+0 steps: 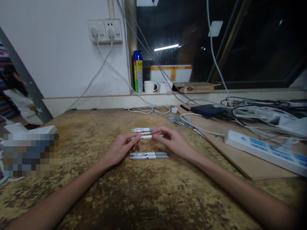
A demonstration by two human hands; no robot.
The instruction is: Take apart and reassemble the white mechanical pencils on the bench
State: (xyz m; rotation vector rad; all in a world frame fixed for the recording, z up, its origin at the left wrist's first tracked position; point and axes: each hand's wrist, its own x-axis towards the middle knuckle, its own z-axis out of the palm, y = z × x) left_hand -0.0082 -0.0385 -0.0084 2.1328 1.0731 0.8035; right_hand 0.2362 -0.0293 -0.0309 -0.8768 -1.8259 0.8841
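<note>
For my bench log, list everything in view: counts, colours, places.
Table: one, brown, foreground
Held pen: one, white, centre
Near pens: two, white-grey, nearer camera
Far pens: at least two, white-grey, beyond
Spray can: one, yellow-blue, windowsill
Mug: one, white, windowsill
Carton: one, brown, windowsill
Board: one, tan, right
Flat object: one, navy, board
Power strip: one, white, board
Sockets: two, white, wall
Cables: many, white and black, scattered
Window: one, dark, back
Left hand, right hand: one each, on held pen

The bare left forearm (pixel 72 193) and right forearm (pixel 231 179) slant inward from the lower corners. The left hand (pixel 121 148) and right hand (pixel 175 141) face each other, slightly apart, fingers curled, each thumb closing in a pinch.
</note>
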